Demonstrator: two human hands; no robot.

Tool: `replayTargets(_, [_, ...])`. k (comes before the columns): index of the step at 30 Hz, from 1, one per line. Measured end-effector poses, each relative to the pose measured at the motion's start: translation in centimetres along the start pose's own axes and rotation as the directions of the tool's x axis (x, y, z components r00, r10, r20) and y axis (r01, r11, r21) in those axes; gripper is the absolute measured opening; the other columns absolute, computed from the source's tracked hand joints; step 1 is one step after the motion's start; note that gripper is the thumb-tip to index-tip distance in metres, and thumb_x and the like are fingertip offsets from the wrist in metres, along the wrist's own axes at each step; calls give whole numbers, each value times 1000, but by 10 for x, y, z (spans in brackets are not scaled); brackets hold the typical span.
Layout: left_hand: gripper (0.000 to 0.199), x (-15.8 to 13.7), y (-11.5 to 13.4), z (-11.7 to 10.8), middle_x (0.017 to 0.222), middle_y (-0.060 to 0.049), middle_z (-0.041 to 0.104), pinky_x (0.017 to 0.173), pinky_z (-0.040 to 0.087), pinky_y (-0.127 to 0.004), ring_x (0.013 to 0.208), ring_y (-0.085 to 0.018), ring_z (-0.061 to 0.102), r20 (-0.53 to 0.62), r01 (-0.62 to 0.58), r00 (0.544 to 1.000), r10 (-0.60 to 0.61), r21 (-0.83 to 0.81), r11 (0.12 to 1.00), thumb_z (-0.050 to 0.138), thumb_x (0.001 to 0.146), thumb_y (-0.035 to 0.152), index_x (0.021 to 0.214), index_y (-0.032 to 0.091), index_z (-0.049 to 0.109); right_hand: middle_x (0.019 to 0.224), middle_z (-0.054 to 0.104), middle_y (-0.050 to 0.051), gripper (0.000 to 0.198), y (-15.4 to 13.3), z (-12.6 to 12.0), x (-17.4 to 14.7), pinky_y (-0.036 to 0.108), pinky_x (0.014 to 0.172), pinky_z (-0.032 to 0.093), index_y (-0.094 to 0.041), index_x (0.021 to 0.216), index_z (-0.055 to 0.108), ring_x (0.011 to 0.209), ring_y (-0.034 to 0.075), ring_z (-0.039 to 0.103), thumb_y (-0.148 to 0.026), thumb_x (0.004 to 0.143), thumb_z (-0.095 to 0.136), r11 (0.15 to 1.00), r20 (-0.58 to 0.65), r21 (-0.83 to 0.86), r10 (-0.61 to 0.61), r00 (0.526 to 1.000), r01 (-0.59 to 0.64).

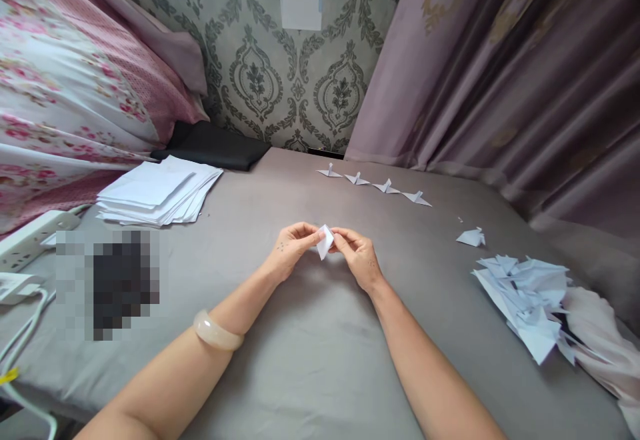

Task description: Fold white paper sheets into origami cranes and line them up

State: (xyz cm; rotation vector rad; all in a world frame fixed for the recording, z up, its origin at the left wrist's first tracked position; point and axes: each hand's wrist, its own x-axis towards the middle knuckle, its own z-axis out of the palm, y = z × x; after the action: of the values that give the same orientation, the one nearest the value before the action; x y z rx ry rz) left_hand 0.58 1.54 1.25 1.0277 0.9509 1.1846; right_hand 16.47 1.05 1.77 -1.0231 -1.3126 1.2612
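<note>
A small piece of folded white paper (325, 243), kite-shaped with its point downward, is held up between my two hands over the middle of the grey cloth surface (300, 373). My left hand (296, 248) pinches its left edge between thumb and fingers. On the opposite edge, my right hand (357, 253) grips it the same way, thumb toward me. The far side of the paper and some fingertips behind it are hidden. A pale bangle (218, 332) sits on my left forearm.
Several folded paper birds (386, 187) stand in a row at the back. A lone folded paper (471, 237) and a heap of folded papers (530, 293) lie right. At left are stacked white sheets (155, 190), a power strip (30, 240) and a blurred dark patch (125, 283).
</note>
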Motion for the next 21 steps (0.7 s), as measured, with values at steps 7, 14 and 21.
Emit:
replayTargets(7, [30, 0, -2, 5, 77, 0, 66, 71, 44, -24, 74, -12, 59, -44, -49, 998, 47, -40, 998, 78, 66, 32, 85, 17, 60, 88, 71, 4, 30, 8, 6, -1, 29, 75, 52, -19, 94, 64, 80, 16, 66, -32, 69, 73, 999, 7, 10, -38, 999, 38])
replayTargets(14, [33, -3, 0, 5, 88, -4, 67, 79, 45, -27, 83, -15, 61, 43, -21, 999, 20, 40, 999, 74, 69, 39, 90, 15, 63, 84, 71, 4, 29, 12, 3, 2, 29, 72, 53, -19, 92, 65, 76, 16, 66, -36, 69, 71, 1000, -52, -13, -29, 998, 29])
replayTargets(21, [33, -2, -1, 1, 73, 1, 65, 70, 45, -26, 68, -12, 60, 171, 118, 977, -123, 40, 992, 80, 60, 28, 81, 15, 59, 75, 69, 3, 34, 14, -2, 5, 27, 62, 51, -19, 97, 62, 65, 15, 63, -39, 70, 69, 996, -93, -92, -25, 995, 16])
